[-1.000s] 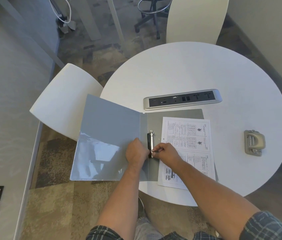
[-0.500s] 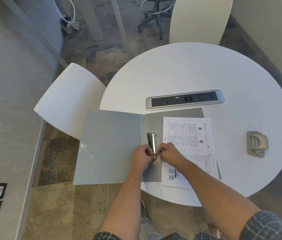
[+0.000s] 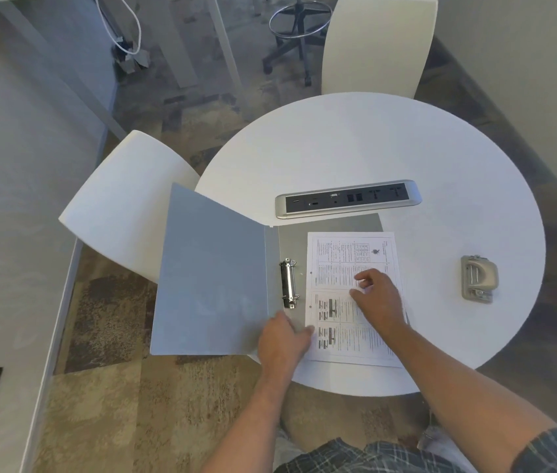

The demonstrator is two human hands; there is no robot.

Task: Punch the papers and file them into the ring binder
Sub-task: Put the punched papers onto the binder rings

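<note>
Right hand [image 3: 377, 300] lay relaxed on the printed white sheets [image 3: 352, 295]; left hand [image 3: 283, 339] pressed the grey ring binder [image 3: 212, 278]. Rings [image 3: 289, 283] perhaps shut; holes could tear.

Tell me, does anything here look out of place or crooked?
Only slightly: the binder hangs well off the table's left edge, its open cover tilted up over the chair. The papers lie beside the rings, not on them.

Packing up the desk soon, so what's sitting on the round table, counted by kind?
Ring binder: 1
Printed paper stack: 1
Hole punch: 1
Built-in socket strip: 1
Total: 4
</note>
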